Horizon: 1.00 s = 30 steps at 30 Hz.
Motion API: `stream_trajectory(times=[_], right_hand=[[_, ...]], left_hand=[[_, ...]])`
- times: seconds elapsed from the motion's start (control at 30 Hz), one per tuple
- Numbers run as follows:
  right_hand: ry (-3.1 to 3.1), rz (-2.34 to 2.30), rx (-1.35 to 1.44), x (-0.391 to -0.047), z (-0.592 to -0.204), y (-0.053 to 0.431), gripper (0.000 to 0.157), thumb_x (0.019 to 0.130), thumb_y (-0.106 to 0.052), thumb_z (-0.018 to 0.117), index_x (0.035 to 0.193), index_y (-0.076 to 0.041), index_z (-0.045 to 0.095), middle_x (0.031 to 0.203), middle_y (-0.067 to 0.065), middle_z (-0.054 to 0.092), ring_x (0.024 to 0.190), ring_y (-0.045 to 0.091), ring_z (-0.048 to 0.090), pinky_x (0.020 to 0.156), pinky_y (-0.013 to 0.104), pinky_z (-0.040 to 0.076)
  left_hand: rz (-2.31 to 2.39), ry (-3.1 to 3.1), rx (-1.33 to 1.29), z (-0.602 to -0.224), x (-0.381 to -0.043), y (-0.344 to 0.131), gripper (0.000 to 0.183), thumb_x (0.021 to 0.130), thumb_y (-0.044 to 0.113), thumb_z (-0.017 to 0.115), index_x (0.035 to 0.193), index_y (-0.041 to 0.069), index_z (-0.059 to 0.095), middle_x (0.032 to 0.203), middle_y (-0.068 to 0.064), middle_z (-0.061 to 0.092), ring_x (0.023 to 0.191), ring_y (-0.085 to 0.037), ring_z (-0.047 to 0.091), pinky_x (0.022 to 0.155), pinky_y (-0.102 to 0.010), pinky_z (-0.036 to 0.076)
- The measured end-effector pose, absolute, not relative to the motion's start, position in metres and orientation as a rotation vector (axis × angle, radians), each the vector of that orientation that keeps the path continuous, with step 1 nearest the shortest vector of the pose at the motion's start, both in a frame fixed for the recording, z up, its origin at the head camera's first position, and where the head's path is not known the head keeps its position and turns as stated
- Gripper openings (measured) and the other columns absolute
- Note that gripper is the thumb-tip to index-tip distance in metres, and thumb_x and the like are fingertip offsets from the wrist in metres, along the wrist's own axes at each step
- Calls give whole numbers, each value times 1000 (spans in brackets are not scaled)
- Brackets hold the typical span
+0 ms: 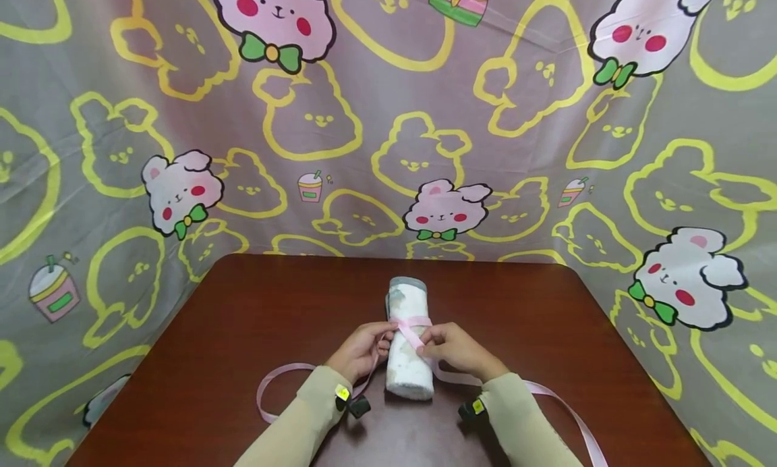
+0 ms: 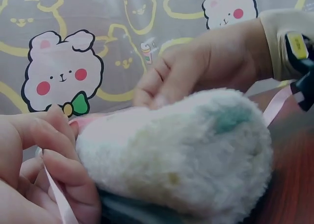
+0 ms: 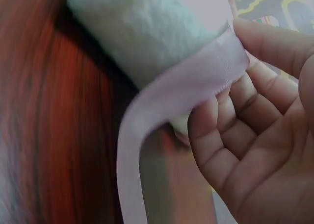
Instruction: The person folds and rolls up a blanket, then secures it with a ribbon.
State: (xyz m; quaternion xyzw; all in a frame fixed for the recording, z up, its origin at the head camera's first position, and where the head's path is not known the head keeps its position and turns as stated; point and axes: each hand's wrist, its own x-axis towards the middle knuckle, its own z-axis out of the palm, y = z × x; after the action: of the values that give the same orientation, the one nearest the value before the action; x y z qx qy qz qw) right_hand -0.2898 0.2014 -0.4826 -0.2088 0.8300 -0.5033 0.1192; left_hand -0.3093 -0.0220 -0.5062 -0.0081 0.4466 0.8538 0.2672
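A rolled fluffy blanket (image 1: 405, 376), white with grey-green patches, lies lengthwise on the table. Pink ribbon (image 1: 410, 335) goes round its middle and crosses on top. On the roll's left side my left hand (image 1: 359, 349) pinches the ribbon near the crossing; a strand (image 2: 58, 194) hangs from its curled fingers in the left wrist view. My right hand (image 1: 460, 349) pinches the other ribbon part over the roll's right side. In the right wrist view, this ribbon (image 3: 181, 87) bends between thumb and fingers and drops away. Part of the crossing is hidden by the fingers.
Ribbon tails trail on both sides: a loop (image 1: 262, 393) on the left and a long end (image 1: 567, 409) running right past the sleeve. The brown table (image 1: 255, 318) is enclosed by a patterned cloth (image 1: 364, 204). Each wrist wears a small camera.
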Motion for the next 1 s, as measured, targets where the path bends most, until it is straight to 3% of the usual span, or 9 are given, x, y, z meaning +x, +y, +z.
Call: stream_trajectory(times=[0.47,0.7,0.83,1.0], right_hand=[[2855,-1269,-471,-303,-477,188,25,79,-28,81,67,-18,62,58,-7,52,56,10,46,51,28,39],[3063,-1140,-428,-304,-477,173,30,84,-32,74,63,-20,56,52,-10,43,51,8,42,47,28,34],[3193,-1019,-447,-306,-476,169,34,87,-31,68,59,-21,53,50,-11,37,49,8,38,46,28,31],[3271,-916,-396,-304,-477,168,29,88,-34,65,65,-20,55,53,-9,42,52,12,42,48,30,34]], left_hand=[[2253,1028,4,-503,-309,-21,24,101,9,46,80,10,57,62,9,41,45,3,26,42,-10,24],[2263,1003,20,-504,-311,-23,9,94,8,60,86,8,56,64,8,41,46,2,26,42,-11,23],[2248,1018,51,-503,-311,-22,13,98,7,53,86,9,56,65,8,40,47,1,24,42,-11,23],[2235,1033,70,-503,-309,-22,19,101,7,47,85,9,57,65,8,40,47,1,25,42,-11,24]])
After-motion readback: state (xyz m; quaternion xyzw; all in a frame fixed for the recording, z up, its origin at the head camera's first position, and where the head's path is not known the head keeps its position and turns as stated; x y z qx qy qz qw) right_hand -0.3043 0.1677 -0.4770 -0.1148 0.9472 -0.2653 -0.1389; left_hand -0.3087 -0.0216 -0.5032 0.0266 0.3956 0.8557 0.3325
